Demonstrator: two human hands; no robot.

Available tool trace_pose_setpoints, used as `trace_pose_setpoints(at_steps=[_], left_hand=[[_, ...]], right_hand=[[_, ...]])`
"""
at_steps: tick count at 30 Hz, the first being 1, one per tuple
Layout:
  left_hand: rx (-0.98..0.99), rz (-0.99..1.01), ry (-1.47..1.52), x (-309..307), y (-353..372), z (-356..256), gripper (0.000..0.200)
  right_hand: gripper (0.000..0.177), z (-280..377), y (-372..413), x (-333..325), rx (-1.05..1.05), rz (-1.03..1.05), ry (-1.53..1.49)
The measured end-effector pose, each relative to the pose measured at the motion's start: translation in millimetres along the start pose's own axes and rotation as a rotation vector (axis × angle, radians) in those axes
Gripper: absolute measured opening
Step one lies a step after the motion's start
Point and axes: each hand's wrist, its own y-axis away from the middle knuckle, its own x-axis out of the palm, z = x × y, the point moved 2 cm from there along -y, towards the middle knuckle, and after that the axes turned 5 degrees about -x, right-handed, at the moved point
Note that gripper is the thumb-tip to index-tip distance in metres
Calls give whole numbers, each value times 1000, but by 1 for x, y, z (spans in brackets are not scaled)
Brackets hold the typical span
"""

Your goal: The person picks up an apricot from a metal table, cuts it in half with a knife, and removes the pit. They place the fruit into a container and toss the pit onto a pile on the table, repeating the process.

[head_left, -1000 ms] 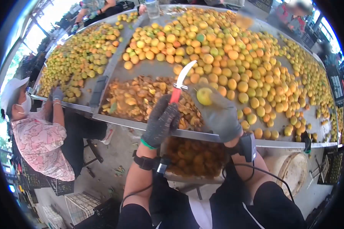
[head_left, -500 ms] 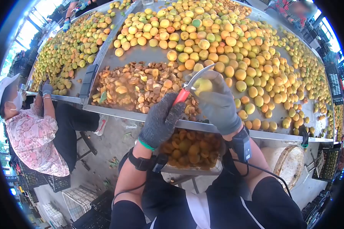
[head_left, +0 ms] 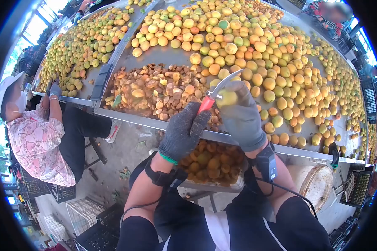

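Observation:
In front of my chest, my left hand point(head_left: 183, 131), in a dark grey knit glove, is closed around the red handle of a curved knife point(head_left: 226, 83). Its blade points up and to the right, against or just in front of a yellow-green apricot point(head_left: 228, 98). That fruit sits in the gloved fingers of my right hand point(head_left: 244, 119), partly hidden by them. Beyond my hands lies a heap of halved apricots and pits point(head_left: 155, 90) on the metal table point(head_left: 155, 56). Below the table edge, a tub point(head_left: 230, 186) between my legs holds apricot pieces.
Whole apricots point(head_left: 276, 79) cover much of the table. At the left, a co-worker point(head_left: 37, 134) in a pink patterned top works at the adjoining table. A white drum point(head_left: 318, 184) stands at lower right, crates point(head_left: 81, 213) at lower left. Another person point(head_left: 326, 19) is at the far right.
The view has shifted slightly, so the table's contents appear a little to the right. My hands keep hold of the knife and the apricot, the blade lying close across the fruit.

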Motion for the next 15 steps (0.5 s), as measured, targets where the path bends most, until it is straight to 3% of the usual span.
trace_pose_setpoints(at_steps=[1,5,11,13,15], left_hand=[[28,-3,-44,0,0,0,18],[89,-29,-137,0,1,-6,20],[65,21,-138,5,2,-6,22],[50,53,-102,6,4,-6,24],[-9,78,-98,12,4,-5,26]], right_hand=[[23,2,1,0,-140,31,76],[24,-1,3,-2,-260,80,170],[30,-5,5,-3,-132,75,9],[41,-6,6,-3,143,18,-208],[44,-1,6,1,142,43,-227]])
